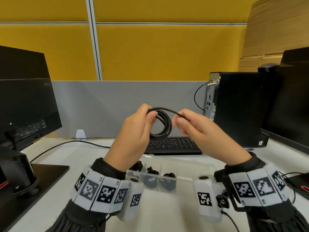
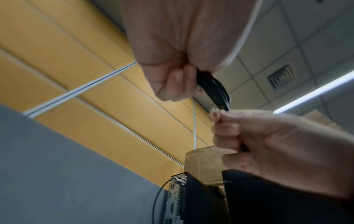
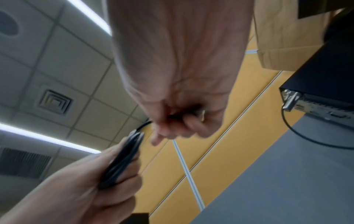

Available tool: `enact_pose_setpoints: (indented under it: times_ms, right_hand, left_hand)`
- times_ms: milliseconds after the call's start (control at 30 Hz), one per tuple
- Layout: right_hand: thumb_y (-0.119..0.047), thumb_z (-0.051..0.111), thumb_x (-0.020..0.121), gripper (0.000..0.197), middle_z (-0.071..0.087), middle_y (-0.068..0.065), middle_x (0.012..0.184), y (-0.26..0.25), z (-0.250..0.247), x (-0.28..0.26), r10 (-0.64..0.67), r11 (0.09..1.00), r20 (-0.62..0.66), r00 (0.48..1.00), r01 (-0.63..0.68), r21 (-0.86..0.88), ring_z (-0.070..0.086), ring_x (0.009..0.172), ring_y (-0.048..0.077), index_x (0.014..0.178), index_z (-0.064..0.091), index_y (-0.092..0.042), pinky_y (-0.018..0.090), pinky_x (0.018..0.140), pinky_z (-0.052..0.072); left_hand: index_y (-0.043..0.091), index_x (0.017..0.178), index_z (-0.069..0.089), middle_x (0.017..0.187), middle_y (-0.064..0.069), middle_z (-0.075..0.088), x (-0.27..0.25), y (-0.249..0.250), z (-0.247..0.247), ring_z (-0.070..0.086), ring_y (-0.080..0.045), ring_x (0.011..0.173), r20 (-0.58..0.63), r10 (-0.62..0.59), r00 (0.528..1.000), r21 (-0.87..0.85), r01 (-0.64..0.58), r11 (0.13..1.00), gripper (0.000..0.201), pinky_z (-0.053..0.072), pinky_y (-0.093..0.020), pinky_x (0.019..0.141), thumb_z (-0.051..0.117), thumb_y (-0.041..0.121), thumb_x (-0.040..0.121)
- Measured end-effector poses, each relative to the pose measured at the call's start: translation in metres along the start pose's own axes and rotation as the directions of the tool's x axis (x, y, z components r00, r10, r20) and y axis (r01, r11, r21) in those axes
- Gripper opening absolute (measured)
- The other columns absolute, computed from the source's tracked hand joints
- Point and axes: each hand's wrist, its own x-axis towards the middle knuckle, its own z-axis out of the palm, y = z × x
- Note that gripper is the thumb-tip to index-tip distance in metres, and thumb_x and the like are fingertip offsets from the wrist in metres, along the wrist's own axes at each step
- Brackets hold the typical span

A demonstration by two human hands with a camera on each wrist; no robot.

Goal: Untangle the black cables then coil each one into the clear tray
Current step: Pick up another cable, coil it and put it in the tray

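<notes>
A black cable (image 1: 164,124) is wound into a small round coil, held up in the air above the keyboard. My left hand (image 1: 133,131) grips the coil's left side, fingers curled round its loops (image 2: 212,87). My right hand (image 1: 199,124) pinches the cable's free end (image 1: 181,116) at the coil's upper right; in the right wrist view the end (image 3: 184,116) runs into its curled fingers. The clear tray (image 1: 192,166) lies on the desk below my wrists, with black coiled cables (image 1: 168,179) in its left compartments.
A black keyboard (image 1: 173,144) sits behind the tray. A monitor (image 1: 25,101) on a stand is at the left, a black computer tower (image 1: 237,108) and another monitor (image 1: 294,97) at the right. A thin cable (image 1: 66,144) trails across the white desk.
</notes>
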Motion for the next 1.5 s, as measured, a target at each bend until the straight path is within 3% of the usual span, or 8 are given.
enact_pose_setpoints:
  times_ms: [133,267,367,700,900,1133,1267,1500]
  right_hand:
    - [-0.029,0.036,0.099,0.025,0.035,-0.010,0.085,0.012,-0.001,0.002,0.072,0.968,-0.238,0.969,-0.125,-0.217,0.035,0.088,0.005,0.092,0.060,-0.031,0.022,0.081,0.029]
    - [-0.030,0.040,0.099,0.027,0.044,0.004,0.083,0.006,0.006,0.006,0.211,0.953,-0.331,0.920,-0.119,0.278,0.045,0.077,0.004,0.100,0.066,-0.026,0.016,0.075,0.039]
    - [-0.020,0.041,0.099,0.029,0.062,0.021,0.095,0.000,0.009,0.005,0.248,0.723,-0.136,0.959,-0.090,0.685,0.057,0.085,0.019,0.113,0.064,-0.009,0.034,0.078,0.053]
    - [0.001,0.060,0.072,0.031,0.068,0.008,0.077,-0.005,0.034,0.013,0.321,0.090,0.145,0.936,-0.183,0.979,0.065,0.067,0.012,0.102,0.064,0.005,0.021,0.068,0.057]
    - [-0.024,0.057,0.090,0.035,0.066,0.008,0.083,-0.009,0.030,0.008,0.324,0.259,0.104,0.940,-0.194,0.946,0.063,0.079,0.020,0.122,0.046,-0.014,0.033,0.079,0.055]
    - [-0.009,0.065,0.085,0.018,0.069,0.001,0.081,-0.011,0.028,0.005,0.239,0.644,-0.050,0.970,-0.120,0.755,0.065,0.080,0.012,0.099,0.067,-0.019,0.029,0.077,0.053]
    - [-0.025,0.067,0.084,0.013,0.061,-0.009,0.101,-0.009,0.028,0.008,0.128,0.955,-0.343,0.931,-0.022,0.296,0.057,0.091,0.002,0.094,0.072,-0.032,0.023,0.083,0.049]
    - [-0.019,0.066,0.086,0.004,0.062,-0.006,0.083,-0.029,0.002,-0.002,-0.253,0.968,-0.564,0.786,0.209,-0.142,0.056,0.076,0.005,0.087,0.070,-0.017,0.013,0.066,0.044]
  left_hand:
    - [0.031,0.077,0.039,0.063,0.007,0.043,0.004,0.007,0.008,0.042,-0.013,0.060,-0.018,0.043,0.999,-0.042,-0.044,0.998,0.023,0.034,-0.023,0.054,0.028,0.035,0.096]
    - [0.028,0.075,0.039,0.063,0.005,0.041,0.007,0.013,0.022,0.038,-0.008,0.056,-0.034,0.004,0.999,-0.141,-0.009,0.990,0.026,0.032,-0.019,0.053,0.027,0.035,0.097]
    - [0.029,0.077,0.040,0.064,0.009,0.042,0.007,0.011,0.026,0.040,-0.007,0.057,-0.050,-0.036,0.998,-0.158,0.027,0.987,0.025,0.033,-0.020,0.054,0.027,0.036,0.097]
    - [0.012,0.080,0.045,0.059,0.014,0.049,0.007,0.001,0.028,0.040,-0.002,0.049,0.043,-0.242,0.969,-0.231,0.246,0.941,0.029,0.031,-0.019,0.048,0.030,0.028,0.101]
    - [0.018,0.079,0.043,0.067,0.009,0.051,0.005,-0.003,0.026,0.050,0.000,0.059,0.005,-0.290,0.957,-0.065,0.290,0.955,0.027,0.038,-0.019,0.054,0.030,0.026,0.101]
    - [0.003,0.095,0.048,0.082,-0.023,0.056,0.004,0.008,0.025,0.049,-0.032,0.066,0.053,-0.335,0.941,-0.104,0.339,0.935,0.033,0.044,-0.054,0.065,0.030,0.030,0.100]
    - [0.011,0.089,0.049,0.067,-0.006,0.049,0.005,0.010,0.025,0.043,-0.018,0.057,0.032,-0.319,0.947,-0.123,0.320,0.939,0.029,0.043,-0.045,0.061,0.031,0.031,0.100]
    - [0.024,0.099,0.042,0.060,0.000,0.044,0.005,-0.003,0.014,0.038,-0.009,0.049,-0.100,-0.277,0.956,-0.083,0.270,0.959,0.012,0.034,-0.033,0.050,0.034,0.034,0.098]
